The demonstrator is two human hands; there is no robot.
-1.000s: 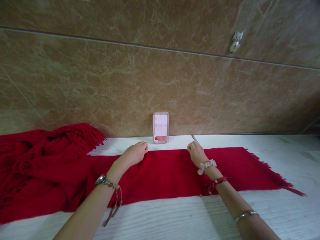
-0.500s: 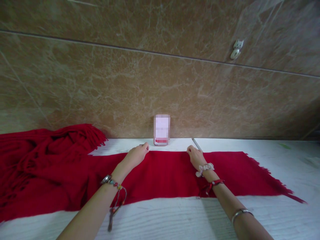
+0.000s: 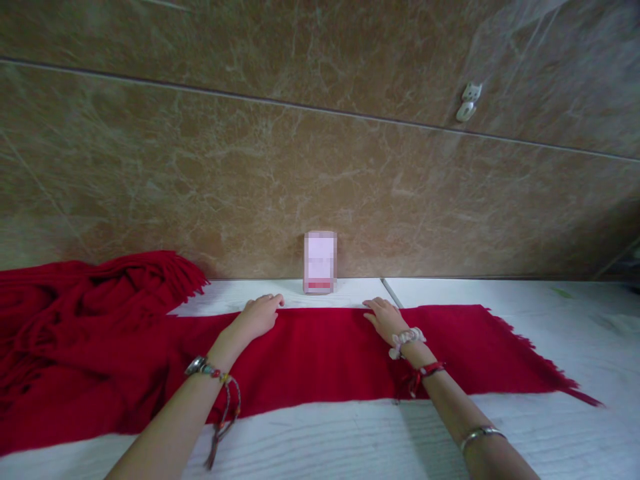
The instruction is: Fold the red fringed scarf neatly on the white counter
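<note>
A red fringed scarf [image 3: 320,360] lies stretched out from left to right on a white wood-grain surface. Its right part is flat and ends in a short ragged fringe; the left part is a rumpled heap with longer tassels. My left hand [image 3: 257,317] rests over the far edge of the flat part, fingers loosely stretched toward the right. On the same edge, further right, my right hand [image 3: 386,320] lies with its fingers spread a little. Neither hand grips the cloth.
A phone [image 3: 320,260] with a blurred-out screen leans upright against the brown marble-look tiled wall [image 3: 250,180]. A small white cat-shaped hook [image 3: 469,101] is fixed to the wall at right. A dark seam [image 3: 390,292] runs across the white surface [image 3: 325,440].
Both hands have loosened from a pinch at the scarf's far edge, and their fingers are now extended. My left hand has shifted slightly left. The scarf keeps its layout.
</note>
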